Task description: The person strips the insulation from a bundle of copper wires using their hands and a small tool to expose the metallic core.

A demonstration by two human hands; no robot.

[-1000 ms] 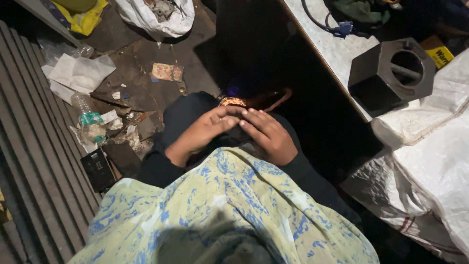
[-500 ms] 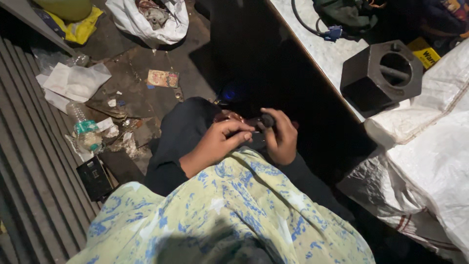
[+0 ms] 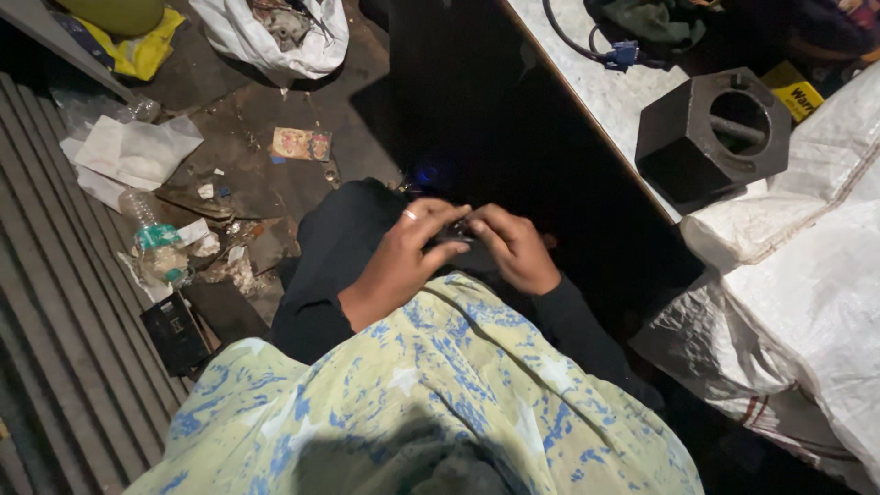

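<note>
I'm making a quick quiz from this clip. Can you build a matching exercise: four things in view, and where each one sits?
Things:
1. hexagonal metal block
2. plastic bottle
3. small dark object
4. white sack

Places:
A. on the littered floor, left
B. between the left hand and right hand
C. top of the frame, on the floor
D. on the pale tabletop, right

Pairs: 1-D, 2-A, 3-B, 4-C

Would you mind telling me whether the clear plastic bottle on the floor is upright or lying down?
Lying down: the clear plastic bottle rests on its side among litter.
</note>
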